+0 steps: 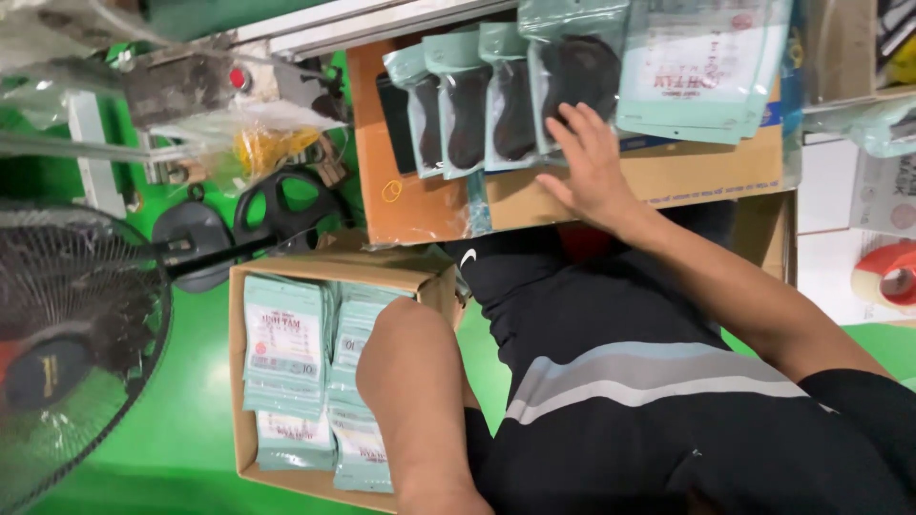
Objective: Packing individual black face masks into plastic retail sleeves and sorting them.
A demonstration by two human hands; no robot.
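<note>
My right hand (587, 167) lies flat with its fingers spread on the rightmost of a row of teal pouches (477, 105), each with a dark piece inside. The pouches overlap on a cardboard worktop (420, 205) in front of me. My left hand (401, 334) reaches down into an open cardboard box (240, 381) beside my lap. Its fingers are hidden behind the wrist, among stacked teal-and-white packets (286, 353). I cannot see whether it grips any.
A pile of larger teal-and-white packets (697, 67) lies at the worktop's far right. A yellow rubber band (391, 191) rests on the cardboard. A black floor fan (67, 343) stands at the left on the green floor. A red tape roll (892, 272) sits at the right edge.
</note>
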